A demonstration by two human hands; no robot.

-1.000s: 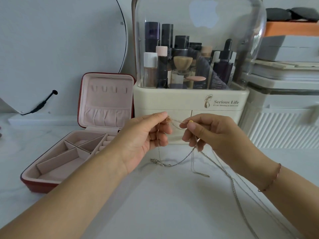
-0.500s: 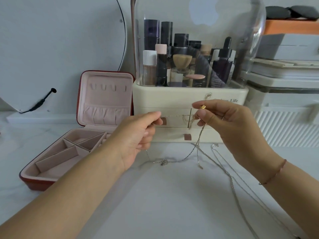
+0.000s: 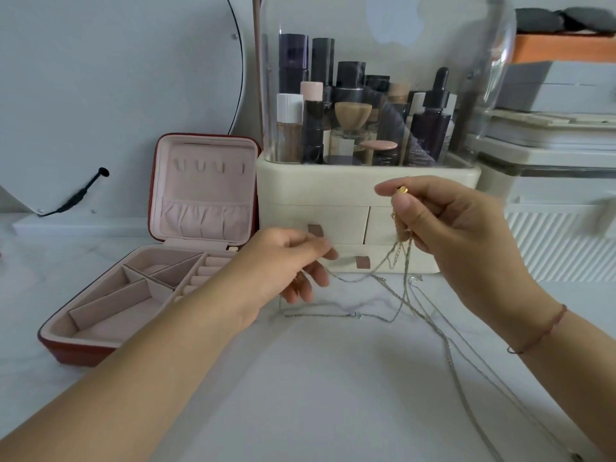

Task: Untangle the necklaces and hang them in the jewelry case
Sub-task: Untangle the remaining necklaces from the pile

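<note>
Right hand (image 3: 450, 221), pinching the gold necklace (image 3: 402, 190), is lifting it higher at centre right, off the silver chains (image 3: 333, 315); left hand (image 3: 283, 261) is dropping away, fingers relaxed, apparently empty.

right hand (image 3: 460, 228) higher with the gold chain (image 3: 398, 225), left hand (image 3: 286, 261) lower and farther off
</note>
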